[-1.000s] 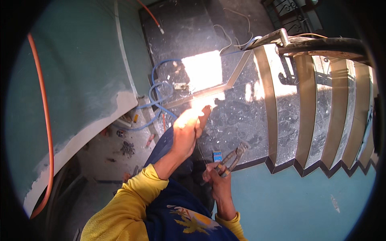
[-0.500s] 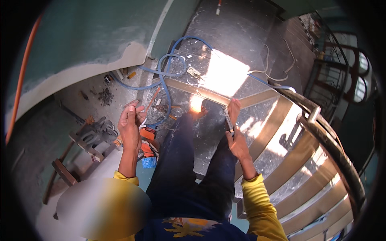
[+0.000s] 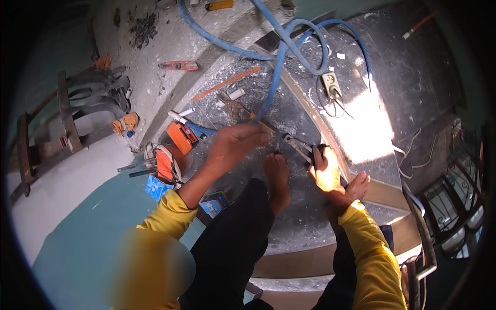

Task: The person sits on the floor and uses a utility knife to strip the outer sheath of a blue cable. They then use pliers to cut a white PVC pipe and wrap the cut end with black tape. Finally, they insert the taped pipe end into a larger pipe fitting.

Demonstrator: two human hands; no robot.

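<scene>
My right hand is wrapped round the handles of metal pliers, whose head points up and left over the dusty dark floor. My left hand is closed to the left of the pliers, with its fingers pressed together. What it holds, if anything, I cannot make out. Just beyond the left hand lie a blue hose and a rusty pair of pliers. My bare feet stand on the landing, below the hands.
An orange box and an orange-and-blue bag stand at left beside a small blue box. A red utility knife lies on the ledge. A power strip sits far right. Stairs drop away below.
My view has turned left. My left hand has moved from the left side in over the floor beside the pliers. The right hand keeps the pliers, now lower and tilted further left.
</scene>
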